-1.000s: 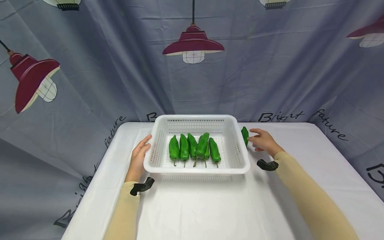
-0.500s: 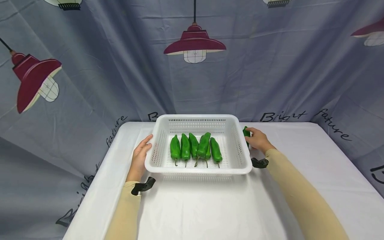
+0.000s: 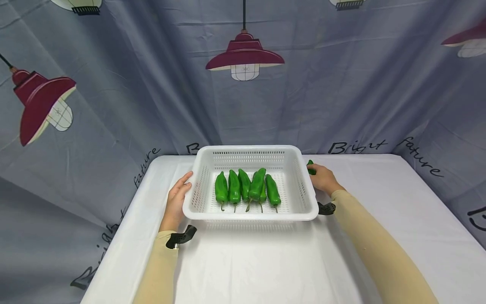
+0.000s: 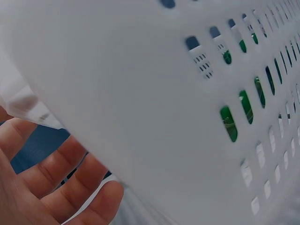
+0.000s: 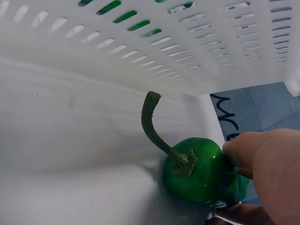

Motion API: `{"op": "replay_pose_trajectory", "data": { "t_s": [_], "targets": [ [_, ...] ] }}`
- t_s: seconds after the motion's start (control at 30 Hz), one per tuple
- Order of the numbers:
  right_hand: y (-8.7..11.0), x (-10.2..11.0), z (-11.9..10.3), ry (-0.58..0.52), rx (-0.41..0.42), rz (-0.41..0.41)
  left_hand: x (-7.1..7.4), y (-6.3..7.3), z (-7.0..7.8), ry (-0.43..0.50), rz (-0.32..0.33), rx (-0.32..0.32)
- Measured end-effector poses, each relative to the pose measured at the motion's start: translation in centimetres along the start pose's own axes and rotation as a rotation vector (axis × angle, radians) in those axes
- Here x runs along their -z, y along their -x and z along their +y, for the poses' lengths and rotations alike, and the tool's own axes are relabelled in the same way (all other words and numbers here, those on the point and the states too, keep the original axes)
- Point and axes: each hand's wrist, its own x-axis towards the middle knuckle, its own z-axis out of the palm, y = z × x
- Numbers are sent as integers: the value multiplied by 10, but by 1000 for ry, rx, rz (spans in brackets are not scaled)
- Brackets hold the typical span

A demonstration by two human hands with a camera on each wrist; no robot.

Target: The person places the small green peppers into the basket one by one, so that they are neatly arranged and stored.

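Note:
A white perforated plastic basket [image 3: 250, 216] stands on the table. Several green peppers [image 3: 234, 185] lie in it, stems toward the near side. My left hand [image 3: 175, 204] rests at the basket's left side, fingers loosely extended along the wall; the left wrist view shows these fingers [image 4: 65, 164] beside the white wall. On the other side, my right hand [image 3: 323, 178] grips a single green pepper [image 5: 199, 176] just outside the basket's right wall. Thumb and fingers lie around its body, and its curved stem points away from the hand. In the head view my hand hides most of this pepper.
White cloth covers the table [image 3: 247, 261]. A grey-blue curtain [image 3: 322, 97] printed with red lamps and lettering hangs right behind the table's far edge. Each wrist carries a black camera mount [image 3: 181, 237].
My right hand has moved left onto the pepper beside the basket and closed its fingers around it. The left hand and the basket have stayed in place.

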Motion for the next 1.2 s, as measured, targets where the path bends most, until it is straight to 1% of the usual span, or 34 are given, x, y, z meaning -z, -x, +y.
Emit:
{"op": "replay_pose_trajectory", "data": {
  "t_s": [0.07,0.2,0.33,0.57,0.7,1.0,1.2],
  "targets": [
    [1,0,0,-6,-8,1,0,1,1,-2,-3,2],
    [4,0,4,-13,3,10,-1,1,1,-6,-8,4],
    [10,3,8,-4,19,16,-2,0,2,-9,-9,9],
    [24,5,15,5,37,3,-1,-1,1,-19,-4,8],
    [34,6,21,-15,31,-2,0,-1,0,-14,-5,14],
    [67,5,34,-79,45,4,1,-1,-1,-9,0,10],
    [82,2,36,-109,58,10,3,-1,-2,2,-4,9]
  ]
}}
